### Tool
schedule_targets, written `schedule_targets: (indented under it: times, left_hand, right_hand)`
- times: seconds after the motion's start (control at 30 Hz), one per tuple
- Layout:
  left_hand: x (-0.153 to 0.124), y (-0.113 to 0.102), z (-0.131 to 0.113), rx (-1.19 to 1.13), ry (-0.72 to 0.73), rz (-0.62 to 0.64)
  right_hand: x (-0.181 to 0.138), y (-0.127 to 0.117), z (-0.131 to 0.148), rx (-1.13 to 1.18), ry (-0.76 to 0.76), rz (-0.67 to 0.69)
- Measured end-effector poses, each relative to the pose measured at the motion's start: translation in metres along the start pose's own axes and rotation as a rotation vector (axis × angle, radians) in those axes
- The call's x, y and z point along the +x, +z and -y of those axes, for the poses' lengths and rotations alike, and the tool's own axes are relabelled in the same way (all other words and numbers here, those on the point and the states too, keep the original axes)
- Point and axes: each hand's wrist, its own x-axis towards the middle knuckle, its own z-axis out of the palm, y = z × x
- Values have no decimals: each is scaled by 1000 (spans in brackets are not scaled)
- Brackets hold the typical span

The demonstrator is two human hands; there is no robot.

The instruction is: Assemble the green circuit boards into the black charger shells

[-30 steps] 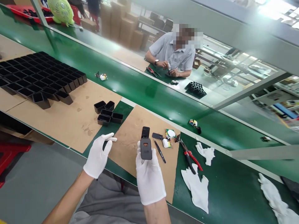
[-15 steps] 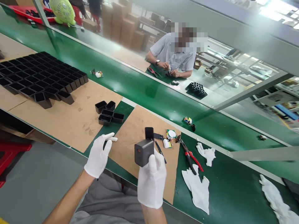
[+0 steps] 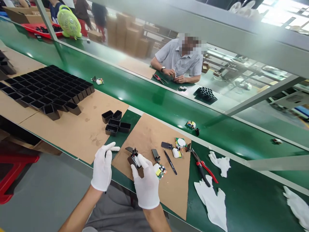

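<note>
Clamping a black, boxy plastic casing (image 3: pixel 131 162) over a flat brown cardboard sheet (image 3: pixel 145 135), the white-gloved right hand (image 3: pixel 146 185) seems mid-handling. White-gloved left hand (image 3: pixel 101 169) free, fingers apart; next move probably calls for two-handed steadying.

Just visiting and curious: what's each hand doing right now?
Left hand: open, nothing visible in it.
Right hand: closed, holding a black case.
</note>
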Motion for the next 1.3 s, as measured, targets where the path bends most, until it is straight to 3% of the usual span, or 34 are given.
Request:
schedule_targets:
  times: [0.13, 0.33, 0.63, 0.73, 0.83, 0.93, 1.0, 1.07, 1.13, 1.23, 1.3]
  left_hand:
    - [0, 0, 2, 7, -8, 11]
    - [-6, -3, 6, 55, -44, 40]
    - [-11, -3, 11, 55, -36, 39]
    - [-10, -7, -3, -13, -47, -19]
    - [2, -19, -39, -90, 24, -42]
    - [26, -37, -91, -112, 275, 66]
    - [46, -49, -124, -38, 433, 166]
    - [64, -55, -149, 7, 484, 221]
    - [77, -54, -164, -44, 423, 321]
    - [91, -41, -170, -80, 227, 453]
    - [98, -29, -170, 58, 131, 519]
  right_hand:
    - [-3, -2, -2, 33, -14, 8]
    - [-9, -4, -2, 0, 32, -103]
    - [-5, -12, 15, -64, 36, -50]
    - [41, -32, 0, -114, 126, -32]
    - [134, -50, -41, -145, 148, 21]
    - [229, -51, -91, -178, 184, 25]
    - [269, -44, -115, -189, 206, 45]
    - [289, -36, -126, -186, 212, 59]
    - [295, -32, -121, -165, 200, 53]
    - [291, -41, -90, -100, 127, 36]
    - [277, -59, -59, -28, 24, 77]
